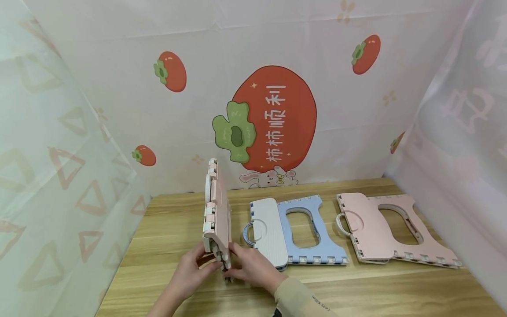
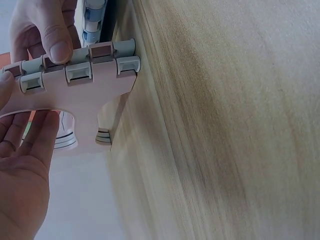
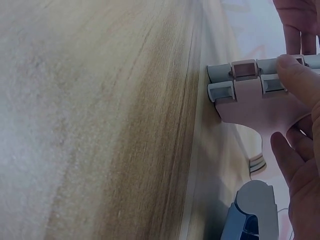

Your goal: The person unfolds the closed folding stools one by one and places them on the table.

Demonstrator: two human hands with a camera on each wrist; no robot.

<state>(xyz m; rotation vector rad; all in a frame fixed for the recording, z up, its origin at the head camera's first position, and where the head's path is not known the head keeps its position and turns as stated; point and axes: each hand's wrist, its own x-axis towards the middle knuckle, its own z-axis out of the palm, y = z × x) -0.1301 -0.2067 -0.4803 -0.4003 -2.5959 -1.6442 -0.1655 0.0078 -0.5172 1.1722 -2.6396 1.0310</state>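
A pink and white folding stool (image 1: 222, 202) stands on its edge on the wooden table, folded nearly flat. My left hand (image 1: 190, 270) grips its near end from the left, thumb on the hinged edge and fingers reaching round the side. From the other side my right hand (image 1: 255, 267) holds the same near end between thumb and fingers. In the left wrist view, the hinges along the stool (image 2: 90, 92) and part of its cut-out show. The right wrist view shows the right thumb pressing the hinged edge of the stool (image 3: 247, 95).
To the right lies a blue and white folding stool (image 1: 271, 233), flat, with a small carrying loop. Farther right lies another pink folding stool (image 1: 368, 229), also flat. The wooden table (image 1: 166, 224) meets a printed cloth backdrop (image 1: 190, 114) behind and at both sides.
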